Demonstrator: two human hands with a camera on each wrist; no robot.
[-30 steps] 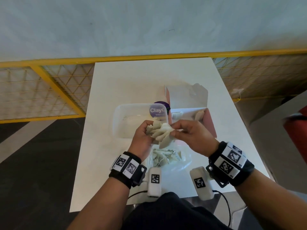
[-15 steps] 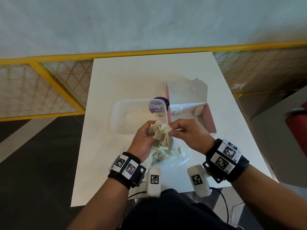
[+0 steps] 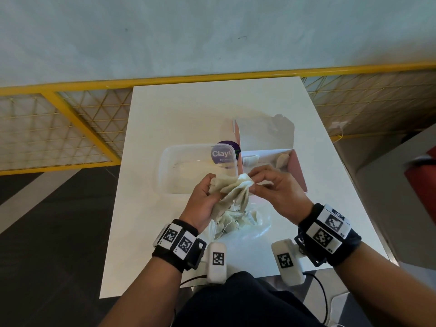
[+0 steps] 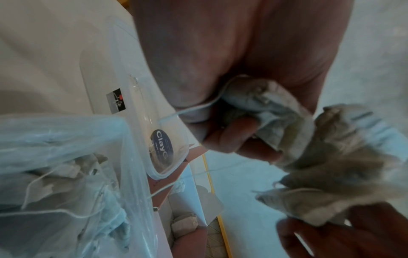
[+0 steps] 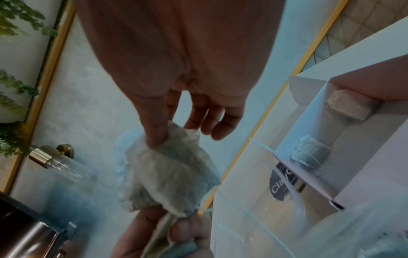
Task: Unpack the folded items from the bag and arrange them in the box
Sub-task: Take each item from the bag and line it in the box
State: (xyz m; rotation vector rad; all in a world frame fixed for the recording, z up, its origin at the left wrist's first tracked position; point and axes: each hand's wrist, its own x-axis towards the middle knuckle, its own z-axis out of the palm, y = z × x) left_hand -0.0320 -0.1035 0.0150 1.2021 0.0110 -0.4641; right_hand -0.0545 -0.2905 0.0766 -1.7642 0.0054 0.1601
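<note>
My left hand (image 3: 204, 199) grips a bunch of pale folded sachets (image 3: 232, 192) with strings, held above the table. My right hand (image 3: 254, 185) pinches the top right sachet of that bunch between thumb and forefinger (image 5: 154, 137). Below the hands lies a clear plastic bag (image 3: 256, 232) with several more sachets inside (image 4: 66, 167). Just behind stands the pink box (image 3: 297, 171) with its lid up. Two sachets lie in it, one at the left (image 3: 250, 160) and one at the right (image 3: 282, 160).
A clear plastic tub (image 3: 168, 171) with a purple "Clay" sticker (image 3: 223, 153) sits left of the box, touching it. The white table (image 3: 188, 114) runs back to a yellow mesh railing (image 3: 70, 119). A grey and red seat (image 3: 420, 180) stands to the right.
Both hands have stayed together over the bag. The bunch has been bunched tighter in my left hand, and my right fingers have shifted to pinch its top right edge.
</note>
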